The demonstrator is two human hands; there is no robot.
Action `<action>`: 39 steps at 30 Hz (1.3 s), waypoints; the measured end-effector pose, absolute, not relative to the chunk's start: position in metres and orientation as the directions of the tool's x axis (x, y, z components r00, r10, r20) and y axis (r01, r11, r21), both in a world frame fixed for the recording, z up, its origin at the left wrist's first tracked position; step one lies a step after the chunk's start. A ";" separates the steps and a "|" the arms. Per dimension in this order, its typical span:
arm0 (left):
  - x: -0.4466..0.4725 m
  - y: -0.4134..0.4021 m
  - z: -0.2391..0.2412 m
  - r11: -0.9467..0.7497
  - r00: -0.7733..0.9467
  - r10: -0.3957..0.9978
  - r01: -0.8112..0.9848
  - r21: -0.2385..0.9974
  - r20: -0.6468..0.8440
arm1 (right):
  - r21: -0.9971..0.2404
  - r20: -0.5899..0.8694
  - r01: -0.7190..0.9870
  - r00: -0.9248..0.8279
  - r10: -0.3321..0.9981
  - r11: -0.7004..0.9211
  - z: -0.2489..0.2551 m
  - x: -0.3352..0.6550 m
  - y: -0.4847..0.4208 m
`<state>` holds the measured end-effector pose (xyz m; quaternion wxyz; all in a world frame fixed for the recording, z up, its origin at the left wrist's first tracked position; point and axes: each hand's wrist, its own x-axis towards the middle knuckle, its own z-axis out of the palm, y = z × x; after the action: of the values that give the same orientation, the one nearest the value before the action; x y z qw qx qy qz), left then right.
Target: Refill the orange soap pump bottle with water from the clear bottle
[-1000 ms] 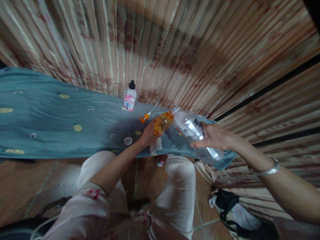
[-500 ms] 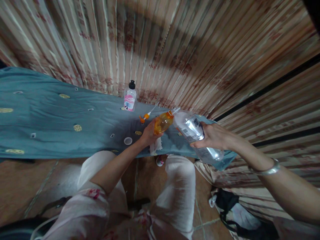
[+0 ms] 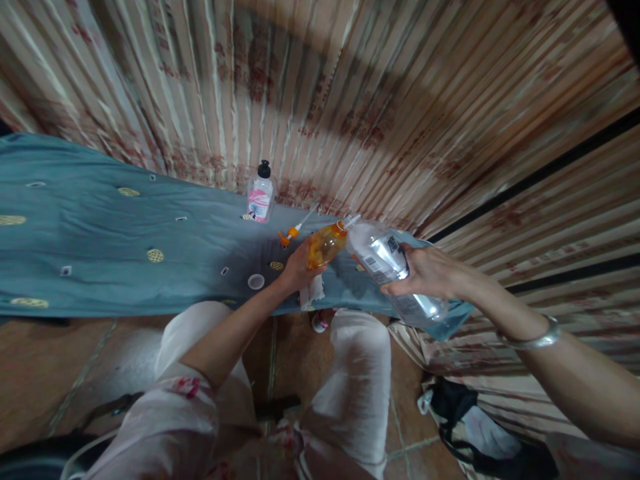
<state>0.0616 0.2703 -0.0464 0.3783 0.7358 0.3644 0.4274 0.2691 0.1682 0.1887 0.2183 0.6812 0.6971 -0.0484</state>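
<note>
My left hand (image 3: 299, 268) is wrapped round an orange translucent bottle (image 3: 327, 245), whose open neck tilts up to the right. In my right hand (image 3: 425, 272) is a large clear plastic bottle (image 3: 384, 257) with a label and barcode, tipped so its mouth meets the orange bottle's neck. Whether liquid passes between them I cannot make out. Just behind my left hand lies an orange pump dispenser top (image 3: 291, 234) with a thin tube. A small white round cap (image 3: 256, 282) rests to the left of my left wrist.
A clear bottle with a black cap and pink label (image 3: 260, 200) stands at the back, against the patterned curtain (image 3: 300, 100). White tissue (image 3: 313, 291) lies at the front edge of the blue cloth (image 3: 110, 253). A black bag (image 3: 455, 403) is on the floor at right.
</note>
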 end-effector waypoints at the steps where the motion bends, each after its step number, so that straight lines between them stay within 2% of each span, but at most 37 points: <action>1: 0.062 0.270 -0.046 -0.446 0.370 0.860 0.209 0.871 0.351 | 0.234 -0.372 0.970 0.029 0.928 0.063 0.189 0.269 0.168; 28: 0.061 0.270 -0.046 -0.469 0.350 0.847 0.134 0.873 0.401 | 0.250 -0.354 0.965 0.010 0.935 0.085 0.188 0.269 0.169; 39: 0.060 0.269 -0.043 -0.446 0.351 0.862 0.180 0.877 0.367 | 0.237 -0.385 0.968 0.016 0.923 0.082 0.188 0.269 0.170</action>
<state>0.0605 0.2691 -0.0433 0.3849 0.7261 0.3586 0.4427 0.2686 0.1701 0.1884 0.2270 0.6758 0.6995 -0.0497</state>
